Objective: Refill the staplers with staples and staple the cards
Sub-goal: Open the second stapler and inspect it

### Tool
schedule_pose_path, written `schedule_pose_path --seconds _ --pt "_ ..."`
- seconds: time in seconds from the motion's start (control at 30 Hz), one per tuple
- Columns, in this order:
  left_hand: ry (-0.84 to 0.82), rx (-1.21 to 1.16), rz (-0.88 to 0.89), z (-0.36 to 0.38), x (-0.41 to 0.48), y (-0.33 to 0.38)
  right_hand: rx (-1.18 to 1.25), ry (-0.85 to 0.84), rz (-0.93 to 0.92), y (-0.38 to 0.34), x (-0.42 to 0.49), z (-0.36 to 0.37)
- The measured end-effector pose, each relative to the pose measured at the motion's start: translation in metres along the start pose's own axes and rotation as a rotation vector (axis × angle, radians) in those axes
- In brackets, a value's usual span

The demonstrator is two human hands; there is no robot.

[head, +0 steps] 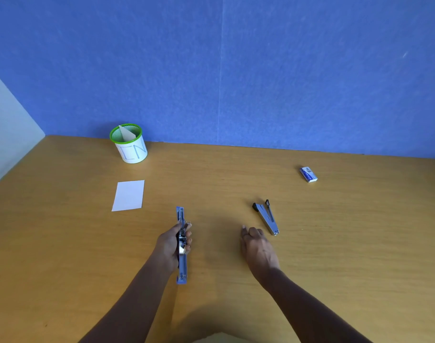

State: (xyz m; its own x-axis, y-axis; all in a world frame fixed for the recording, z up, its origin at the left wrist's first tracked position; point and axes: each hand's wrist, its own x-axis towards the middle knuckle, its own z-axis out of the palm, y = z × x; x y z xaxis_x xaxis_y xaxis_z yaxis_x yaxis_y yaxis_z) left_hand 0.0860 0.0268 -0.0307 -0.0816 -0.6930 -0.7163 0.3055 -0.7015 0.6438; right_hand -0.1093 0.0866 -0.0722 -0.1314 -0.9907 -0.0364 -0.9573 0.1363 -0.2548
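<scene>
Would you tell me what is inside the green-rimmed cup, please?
One pale folded card leans inside the green-rimmed cup, poking above its rim. The cup's wall hides anything lower down.

Lighting: bright, even, diffuse. Shadows: soft, faint, on the wooden desk beneath both forearms, darkest at its near edge. Glare: none. Focus: slightly soft overall. Distortion: wide-angle bowing along desk's far edge.

Left hand gripping blue stapler around its middle, fingers curling over, forearm reaching forward. Right hand hovering palm-down, empty, fingers loosely bent, pointing forward, forearm extending from lower right.
</scene>
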Motion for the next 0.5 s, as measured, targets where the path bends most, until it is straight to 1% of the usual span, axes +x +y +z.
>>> schedule_pose_path --seconds 0.03,0.07,0.2,0.4,0.5 --pt "-0.002 0.003 0.001 0.000 0.000 0.000 -0.004 0.059 0.003 0.000 0.002 0.000" --pt "-0.002 0.006 0.003 0.000 -0.001 0.000 0.021 0.075 0.023 -0.001 0.003 -0.002" --pt "0.007 0.009 0.011 -0.001 -0.001 0.001 0.161 0.089 0.086 -0.001 0.006 -0.006" --pt "0.007 0.019 0.017 -0.002 -0.002 0.001 0.239 0.130 0.124 0.001 0.007 -0.008" --pt "0.009 0.011 0.016 0.000 -0.003 0.002 0.230 0.102 0.119 0.000 0.007 -0.010"
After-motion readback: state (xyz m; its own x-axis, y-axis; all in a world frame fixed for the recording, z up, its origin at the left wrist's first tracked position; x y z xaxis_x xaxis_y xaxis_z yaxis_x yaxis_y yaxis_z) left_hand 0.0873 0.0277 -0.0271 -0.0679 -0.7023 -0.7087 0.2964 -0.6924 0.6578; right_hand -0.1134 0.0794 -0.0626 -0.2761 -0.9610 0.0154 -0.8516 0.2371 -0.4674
